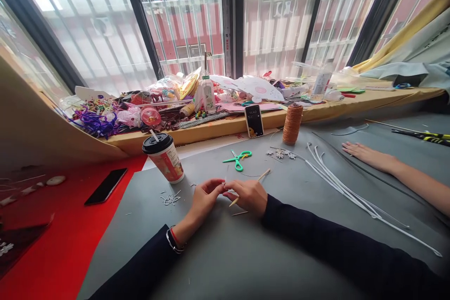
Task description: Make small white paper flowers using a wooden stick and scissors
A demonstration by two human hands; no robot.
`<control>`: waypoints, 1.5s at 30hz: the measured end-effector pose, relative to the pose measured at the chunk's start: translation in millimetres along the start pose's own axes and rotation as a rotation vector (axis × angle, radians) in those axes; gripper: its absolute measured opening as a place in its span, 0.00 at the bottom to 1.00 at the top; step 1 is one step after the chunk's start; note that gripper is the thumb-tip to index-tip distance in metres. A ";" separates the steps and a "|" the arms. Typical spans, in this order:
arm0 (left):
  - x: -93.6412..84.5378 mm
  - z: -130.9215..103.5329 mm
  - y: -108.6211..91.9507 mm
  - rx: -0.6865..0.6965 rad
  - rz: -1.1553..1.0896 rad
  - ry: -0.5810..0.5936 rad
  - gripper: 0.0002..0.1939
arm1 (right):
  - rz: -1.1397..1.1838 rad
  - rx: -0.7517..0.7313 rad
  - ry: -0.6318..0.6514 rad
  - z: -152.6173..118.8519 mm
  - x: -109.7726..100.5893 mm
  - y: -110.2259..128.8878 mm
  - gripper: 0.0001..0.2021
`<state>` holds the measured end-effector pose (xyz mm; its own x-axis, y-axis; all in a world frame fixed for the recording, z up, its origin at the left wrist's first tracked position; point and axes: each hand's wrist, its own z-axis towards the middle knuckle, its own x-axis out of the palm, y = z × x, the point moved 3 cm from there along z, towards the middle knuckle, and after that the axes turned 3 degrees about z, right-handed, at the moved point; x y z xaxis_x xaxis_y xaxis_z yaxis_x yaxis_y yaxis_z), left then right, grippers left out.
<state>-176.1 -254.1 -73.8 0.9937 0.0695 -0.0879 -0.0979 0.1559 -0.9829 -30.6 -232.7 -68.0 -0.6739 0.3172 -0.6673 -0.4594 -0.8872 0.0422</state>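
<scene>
Grey covering [211, 267] lay across the table, seen through the head camera I was watching remotely; both dark-sleeved hands met at the centre; the left hand [203, 200] was closed narrow, thumb and fingertips pinching a small pale piece [224, 183] whose shape I could not make out; the right hand [253, 196] was also closed, a thin wooden stick [233, 203] running slantwise through its fingers, its fingertips just beside or touching that piece, I could not tell which.

From the hands, green scissors [236, 158] lay spread at one o'clock; snowflake-like pieces [280, 153] and an upright spool of brown twine [292, 124] were at two; white cords [372, 215] stretched out at three, with another person's hand [367, 155] resting flat beyond them; a lidded cup [167, 161] stood at ten, and white snippets [170, 199] lay at nine.

Close fingertip work seemed to be in hand; any next move, I judged, called for a steady left pinch and small, light motions on the right.
</scene>
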 end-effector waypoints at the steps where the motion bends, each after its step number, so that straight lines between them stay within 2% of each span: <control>1: -0.4 -0.7 -1.3 0.037 0.017 -0.005 0.12 | 0.008 0.023 -0.010 0.6 -1.9 -2.0 0.10; 4: 0.4 -2.5 -3.5 0.109 0.073 0.043 0.12 | 0.017 0.138 -0.045 3.0 -9.2 -10.2 0.14; 7: 1.7 -3.1 -3.5 0.111 0.090 0.092 0.12 | -0.025 0.191 -0.014 4.7 -13.4 -16.1 0.18; 11: 3.5 -2.6 -2.7 0.099 0.087 0.156 0.11 | -0.057 0.158 0.075 4.4 -12.6 -17.3 0.16; 18: 4.1 -2.3 -3.1 0.114 0.096 0.166 0.11 | -0.042 0.131 0.159 2.9 -6.8 -17.6 0.12; 22: 5.2 -2.5 -4.7 0.071 0.057 0.186 0.12 | -0.075 0.130 0.134 1.1 -3.6 -21.7 0.11; 26: 1.8 -0.8 -3.9 0.068 0.125 0.161 0.12 | -0.093 0.104 0.105 -0.9 -1.3 -24.9 0.11; 30: -1.3 0.2 -7.0 0.140 0.208 0.204 0.12 | -0.054 0.107 0.118 -0.5 -2.7 -24.7 0.11; 37: -5.3 -4.4 -17.7 0.433 0.483 0.146 0.12 | 0.132 0.130 0.147 0.9 -5.7 -22.9 0.10; 45: -9.1 -8.1 -20.3 0.473 0.495 0.089 0.10 | 0.170 0.122 0.112 1.9 -9.1 -17.3 0.09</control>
<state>-182.7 -266.0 -54.4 0.8245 0.1658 -0.5410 -0.5347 0.5411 -0.6490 -17.6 -219.5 -61.2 -0.6823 0.1218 -0.7208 -0.4158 -0.8756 0.2457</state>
